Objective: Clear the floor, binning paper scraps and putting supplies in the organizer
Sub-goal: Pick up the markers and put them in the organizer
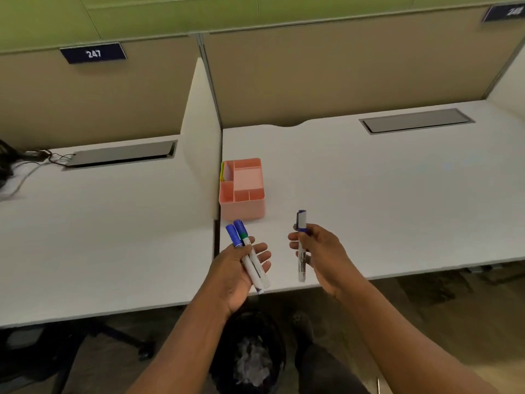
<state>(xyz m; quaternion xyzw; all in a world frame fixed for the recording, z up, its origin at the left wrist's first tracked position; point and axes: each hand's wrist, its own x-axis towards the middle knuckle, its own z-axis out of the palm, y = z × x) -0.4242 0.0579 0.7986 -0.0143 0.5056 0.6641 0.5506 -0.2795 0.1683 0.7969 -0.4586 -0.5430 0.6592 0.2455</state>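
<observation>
A pink desk organizer (243,206) with several compartments stands on the white desk against the divider, with yellow sticky notes in its back left slot. My left hand (240,273) holds two blue-capped whiteboard markers (246,251) just in front of the organizer, palm up. My right hand (319,255) grips one blue-capped marker (301,245) upright, a little right of the organizer. Below the desk edge a black bin (250,356) holds crumpled paper scraps (252,365).
A white divider panel (203,132) separates two white desks (397,194). Grey cable trays (416,120) sit at the back of each desk, with dark cables (17,163) at far left. A black chair base (119,336) stands under the left desk.
</observation>
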